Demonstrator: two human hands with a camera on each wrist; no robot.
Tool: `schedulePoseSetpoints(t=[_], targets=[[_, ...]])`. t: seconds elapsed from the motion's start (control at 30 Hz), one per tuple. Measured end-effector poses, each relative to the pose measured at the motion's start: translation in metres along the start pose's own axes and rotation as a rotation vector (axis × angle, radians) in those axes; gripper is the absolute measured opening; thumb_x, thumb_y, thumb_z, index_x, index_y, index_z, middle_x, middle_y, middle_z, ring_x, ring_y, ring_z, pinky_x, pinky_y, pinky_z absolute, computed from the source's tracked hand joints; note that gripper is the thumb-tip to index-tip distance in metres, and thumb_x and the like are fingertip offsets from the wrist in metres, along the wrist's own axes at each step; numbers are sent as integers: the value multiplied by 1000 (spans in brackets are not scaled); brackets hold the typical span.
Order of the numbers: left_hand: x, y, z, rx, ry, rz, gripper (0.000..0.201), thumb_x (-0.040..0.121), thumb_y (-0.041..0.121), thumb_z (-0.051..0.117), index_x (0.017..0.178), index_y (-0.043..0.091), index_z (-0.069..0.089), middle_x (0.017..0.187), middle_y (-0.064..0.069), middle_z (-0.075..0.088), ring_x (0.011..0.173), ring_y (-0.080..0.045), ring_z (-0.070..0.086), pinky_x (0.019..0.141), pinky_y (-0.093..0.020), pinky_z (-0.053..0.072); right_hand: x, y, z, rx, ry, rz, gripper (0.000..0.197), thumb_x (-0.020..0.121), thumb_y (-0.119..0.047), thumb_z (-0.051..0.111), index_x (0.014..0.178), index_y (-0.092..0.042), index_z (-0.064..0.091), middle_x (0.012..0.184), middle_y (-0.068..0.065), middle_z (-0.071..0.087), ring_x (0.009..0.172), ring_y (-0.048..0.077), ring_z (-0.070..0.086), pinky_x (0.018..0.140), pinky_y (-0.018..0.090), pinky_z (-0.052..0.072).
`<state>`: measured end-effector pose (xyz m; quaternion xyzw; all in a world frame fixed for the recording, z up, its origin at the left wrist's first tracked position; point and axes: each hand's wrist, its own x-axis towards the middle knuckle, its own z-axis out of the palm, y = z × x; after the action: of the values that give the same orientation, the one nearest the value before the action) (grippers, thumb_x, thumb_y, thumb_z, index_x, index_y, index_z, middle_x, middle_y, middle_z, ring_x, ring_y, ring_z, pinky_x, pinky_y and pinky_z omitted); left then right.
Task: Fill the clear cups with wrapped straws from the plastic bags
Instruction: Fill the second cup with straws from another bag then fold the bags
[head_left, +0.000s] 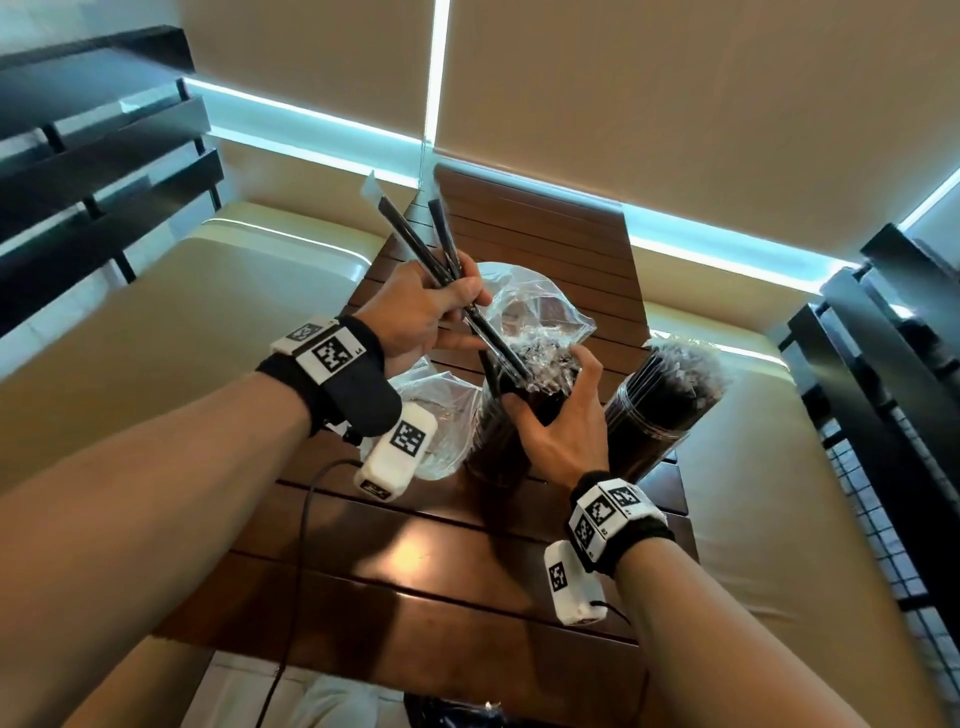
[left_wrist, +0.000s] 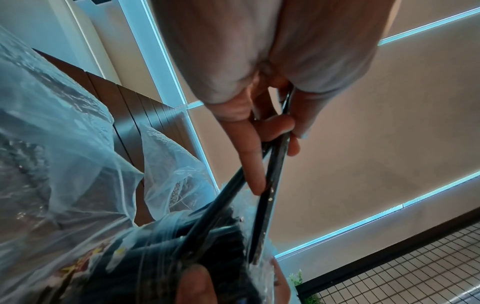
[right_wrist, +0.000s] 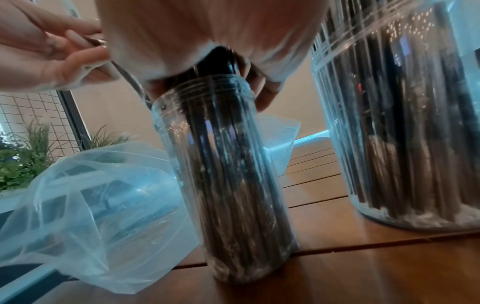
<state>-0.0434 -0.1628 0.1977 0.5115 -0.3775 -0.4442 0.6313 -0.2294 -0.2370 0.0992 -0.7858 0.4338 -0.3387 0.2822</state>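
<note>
Two tall clear cups stand on the slatted wooden table (head_left: 395, 561). The nearer cup (head_left: 498, 441) (right_wrist: 228, 185) is packed with black wrapped straws. My right hand (head_left: 556, 410) grips its rim and the tops of the straws in it. My left hand (head_left: 431, 317) (left_wrist: 267, 144) pinches a few wrapped straws (head_left: 415, 234) (left_wrist: 270, 185), whose lower ends reach into the top of that cup. The second cup (head_left: 660, 405) (right_wrist: 405, 123), to the right, is also full of straws. Crumpled clear plastic bags lie behind the cup (head_left: 535, 306) and to its left (head_left: 441, 415) (right_wrist: 91, 195).
Cream cushioned benches (head_left: 171, 332) flank the table on both sides. Dark slatted panels (head_left: 104, 171) rise at the far left and right. A black cable (head_left: 306, 519) runs from my left wrist camera across the table's near part. Green plants (right_wrist: 26, 158) show in the right wrist view.
</note>
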Motion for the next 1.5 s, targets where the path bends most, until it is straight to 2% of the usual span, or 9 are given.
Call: schedulePoseSetpoints(t=[0.17, 0.3, 0.6, 0.73, 0.93, 1.03, 1.17, 1.3, 1.5], targets=[[-2, -9, 0, -117, -19, 31, 10, 98, 5, 51, 93, 12, 56, 84, -5, 58, 65, -8, 57, 67, -45, 62, 0, 3, -4, 26, -44, -41, 83, 72, -32, 76, 136, -33, 24, 127, 2, 53, 110, 23, 57, 96, 45, 49], [-4, -12, 2, -261, -96, 34, 12, 98, 3, 47, 94, 10, 56, 82, -4, 58, 62, -6, 62, 79, -55, 53, 3, -1, -4, 23, -5, 5, 90, 60, -52, 85, 127, -34, 27, 117, -1, 58, 99, 20, 60, 89, 36, 51], [-4, -13, -5, -344, -188, 7, 19, 82, -6, 44, 79, 9, 55, 75, -7, 53, 56, -9, 45, 82, -52, 57, 7, -6, 4, -92, 123, 35, 73, 62, -53, 80, 115, -34, 33, 98, -5, 64, 81, 20, 61, 76, 28, 46], [-2, -9, -9, -371, -196, 2, 22, 85, -7, 41, 78, 10, 52, 75, -5, 54, 53, -9, 42, 100, -61, 41, 7, -7, 4, -138, 149, 26, 71, 65, -54, 78, 117, -31, 35, 99, -4, 67, 87, 23, 65, 79, 31, 46], [0, -12, -15, -49, -82, 2, 15, 95, 1, 53, 90, 13, 62, 97, -8, 72, 76, -14, 63, 76, -49, 59, 6, -8, 2, -172, 115, 24, 71, 67, -54, 77, 119, -30, 35, 103, 0, 68, 91, 26, 65, 82, 33, 46], [-3, -13, -19, 92, -6, -19, 5, 94, 10, 59, 96, 13, 63, 107, -9, 73, 94, -22, 63, 78, -50, 58, 6, -9, 2, -183, 126, 20, 72, 68, -57, 77, 120, -29, 36, 103, -1, 68, 93, 25, 65, 81, 32, 45], [-6, -9, -14, 269, 110, 39, 15, 92, 19, 64, 100, 7, 63, 99, -10, 74, 83, -15, 68, 78, -43, 60, 6, -10, 2, -190, 127, 13, 71, 69, -57, 76, 120, -29, 37, 102, -3, 68, 91, 25, 66, 76, 29, 42], [-3, 5, 0, 576, 185, 121, 23, 89, 31, 68, 93, 8, 67, 91, -12, 73, 83, -24, 72, 72, -43, 61, 4, -9, 2, -200, 124, -2, 68, 70, -55, 75, 120, -29, 37, 102, -3, 68, 90, 24, 66, 75, 28, 41], [-9, 9, 3, 400, -47, 211, 15, 87, 13, 68, 96, 1, 66, 97, -14, 72, 92, -20, 72, 76, -38, 61, 5, -10, 1, -215, 107, -22, 67, 72, -56, 74, 120, -29, 36, 101, -2, 67, 87, 24, 65, 71, 28, 40]])
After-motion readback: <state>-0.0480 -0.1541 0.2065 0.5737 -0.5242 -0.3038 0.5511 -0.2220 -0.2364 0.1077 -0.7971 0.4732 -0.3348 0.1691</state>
